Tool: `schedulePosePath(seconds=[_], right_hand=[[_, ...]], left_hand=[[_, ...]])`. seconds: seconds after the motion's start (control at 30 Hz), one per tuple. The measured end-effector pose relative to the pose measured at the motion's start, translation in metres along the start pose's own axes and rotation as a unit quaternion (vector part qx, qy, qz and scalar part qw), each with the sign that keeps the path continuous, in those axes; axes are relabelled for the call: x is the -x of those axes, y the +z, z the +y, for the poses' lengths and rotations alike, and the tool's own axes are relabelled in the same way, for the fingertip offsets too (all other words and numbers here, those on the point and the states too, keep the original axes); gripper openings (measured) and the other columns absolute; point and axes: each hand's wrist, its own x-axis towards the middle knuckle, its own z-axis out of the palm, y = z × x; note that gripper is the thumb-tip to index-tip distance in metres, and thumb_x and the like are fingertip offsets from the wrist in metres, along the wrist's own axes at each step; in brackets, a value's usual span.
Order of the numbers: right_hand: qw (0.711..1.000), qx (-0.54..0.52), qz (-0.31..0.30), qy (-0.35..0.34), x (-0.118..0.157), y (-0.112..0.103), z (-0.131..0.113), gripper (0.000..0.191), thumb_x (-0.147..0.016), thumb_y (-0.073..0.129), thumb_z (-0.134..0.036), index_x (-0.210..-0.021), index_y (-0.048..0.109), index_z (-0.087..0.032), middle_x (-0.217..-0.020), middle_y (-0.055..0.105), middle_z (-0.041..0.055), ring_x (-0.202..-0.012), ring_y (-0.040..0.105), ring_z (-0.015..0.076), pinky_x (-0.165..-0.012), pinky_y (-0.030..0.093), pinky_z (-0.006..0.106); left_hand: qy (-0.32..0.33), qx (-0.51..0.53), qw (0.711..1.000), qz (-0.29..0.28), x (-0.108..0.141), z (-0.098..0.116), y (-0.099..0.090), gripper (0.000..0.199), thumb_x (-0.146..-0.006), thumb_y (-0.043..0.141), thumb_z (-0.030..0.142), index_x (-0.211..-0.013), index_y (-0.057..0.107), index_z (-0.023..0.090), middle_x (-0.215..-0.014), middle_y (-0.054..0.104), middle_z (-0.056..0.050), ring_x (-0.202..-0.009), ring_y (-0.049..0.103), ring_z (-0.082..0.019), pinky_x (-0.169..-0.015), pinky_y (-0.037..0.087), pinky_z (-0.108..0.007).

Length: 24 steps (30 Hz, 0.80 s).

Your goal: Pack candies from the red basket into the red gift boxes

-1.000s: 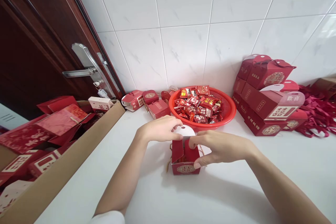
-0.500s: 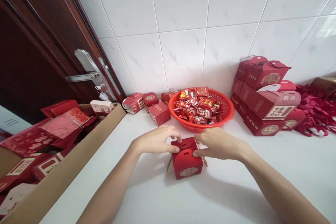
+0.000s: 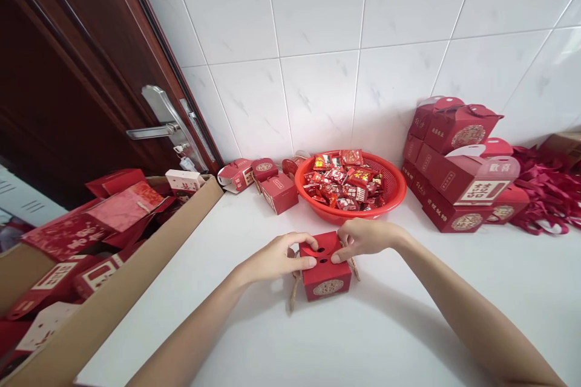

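Note:
A small red gift box [image 3: 327,285] with a round gold emblem on its front stands upright on the white tabletop. Its top flaps lie folded inward, with two dark holes showing near the middle. My left hand [image 3: 282,256] grips the box's left top edge, thumb on the front flap and fingers curled over the back one. From the other side my right hand [image 3: 367,237] holds the right top edge, its thumb on the front flap and its other fingers behind. Twine [image 3: 293,294] hangs down at both sides of the box.
Behind the box sits a red plastic basket [image 3: 396,196] of wrapped candies [image 3: 348,186]. Stacked red boxes [image 3: 467,184] and a heap of dark red ribbons [image 3: 544,193] are at right. Several small boxes [image 3: 280,193] stand by the wall. An open carton [image 3: 149,257] fills the left.
The box's top flaps have gone from raised to pressed flat, and the two holes now line up near each other. Both hands stay on the box; the view has shifted slightly.

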Motion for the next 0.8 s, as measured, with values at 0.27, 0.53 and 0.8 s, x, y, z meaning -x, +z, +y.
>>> schedulePosePath(seconds=[0.27,0.53,0.8], right_hand=[[0.942,-0.334,-0.009,-0.034,-0.013,0.006,0.011,0.060,-0.046,0.092,-0.055,-0.057,0.044,-0.020,-0.047,0.054,-0.0064,-0.049,0.058,0.0130,-0.054,0.040,0.024],[0.855,-0.467,0.143,-0.173,0.020,-0.011,-0.010,0.031,-0.067,0.085,-0.032,-0.080,0.061,-0.018,-0.069,0.067,-0.0020,-0.064,0.060,0.0107,-0.063,0.044,0.023],[0.859,-0.392,0.273,-0.183,0.064,-0.021,-0.027,0.025,-0.079,0.078,-0.039,-0.076,0.064,-0.018,-0.077,0.068,0.0018,-0.075,0.064,0.0160,-0.072,0.051,0.029]], left_hand=[[-0.071,0.083,0.991,0.074,0.002,0.004,0.011,0.046,-0.069,0.079,0.045,-0.103,0.071,0.015,-0.102,0.071,-0.009,-0.055,0.055,-0.010,-0.053,0.041,-0.024],[-0.052,0.189,0.977,0.083,0.004,0.033,-0.001,0.054,-0.068,0.084,0.030,-0.117,0.068,0.014,-0.062,0.065,0.002,-0.049,0.054,-0.011,-0.051,0.041,-0.023],[0.104,0.350,0.930,0.040,0.000,0.106,-0.016,0.038,-0.084,0.076,0.034,-0.117,0.067,0.020,-0.133,0.061,-0.012,-0.122,0.060,-0.030,-0.102,0.051,-0.046]])
